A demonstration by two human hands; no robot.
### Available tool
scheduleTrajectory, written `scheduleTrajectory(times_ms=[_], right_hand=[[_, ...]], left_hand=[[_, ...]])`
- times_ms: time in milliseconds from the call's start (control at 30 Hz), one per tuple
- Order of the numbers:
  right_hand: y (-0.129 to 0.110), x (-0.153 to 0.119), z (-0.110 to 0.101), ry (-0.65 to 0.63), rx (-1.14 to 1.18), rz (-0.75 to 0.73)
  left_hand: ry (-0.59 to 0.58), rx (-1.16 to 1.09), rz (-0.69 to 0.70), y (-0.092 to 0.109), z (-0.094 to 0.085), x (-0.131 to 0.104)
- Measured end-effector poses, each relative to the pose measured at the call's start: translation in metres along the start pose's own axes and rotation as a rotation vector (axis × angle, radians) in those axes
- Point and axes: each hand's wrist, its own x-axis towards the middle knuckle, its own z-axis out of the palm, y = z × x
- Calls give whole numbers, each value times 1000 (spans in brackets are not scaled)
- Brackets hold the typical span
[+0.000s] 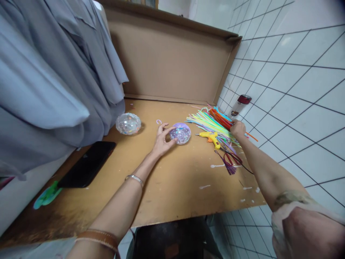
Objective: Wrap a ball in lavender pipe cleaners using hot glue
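Note:
My left hand [162, 141] curves its thumb and fingers around the left side of a small clear, round ball [182, 134] with a purple rim and coloured bits showing in it. My right hand [237, 128] is closed at the right end of a bundle of pipe cleaners [205, 120]; its fingertips are partly hidden there. Orange-red pipe cleaners [219, 117] lie right by its fingers, with yellow, green, blue and purple ones beneath. Between the hands lies a yellow glue gun [211, 137]. A bent pink pipe cleaner piece [159, 122] rests beyond my left hand.
A larger clear ball [128, 123] sits to the left, near a hanging grey cloth [61, 72]. A black phone or tablet [87, 163] and a green object [47, 195] are at the left edge. Scissors [233, 158], a purple tassel [229, 167] and a jar [240, 106] stand or lie right.

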Motion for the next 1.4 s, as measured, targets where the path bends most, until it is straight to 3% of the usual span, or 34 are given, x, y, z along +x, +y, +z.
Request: scheduleTrajectory(times_ms=[267,567,700,1000,1233,1400], right_hand=[[-7,-9,-1,23,-101,-52],[-58,-16,0,-137,-115,-317],[-68,-15,5,-187,-153,-237],[-63,-15,11,-203,-101,-91],[-66,-9,17,-214,-54,-98],[-69,-5,22,-199,-33,-24]], left_hand=[[13,18,-31,5,6,-1],[-52,-176,-47,9,21,-6],[-23,-190,-56,12,20,-4],[-9,-151,-58,13,18,-3],[-74,-130,-52,8,7,-4],[-119,-91,-71,8,3,-3]])
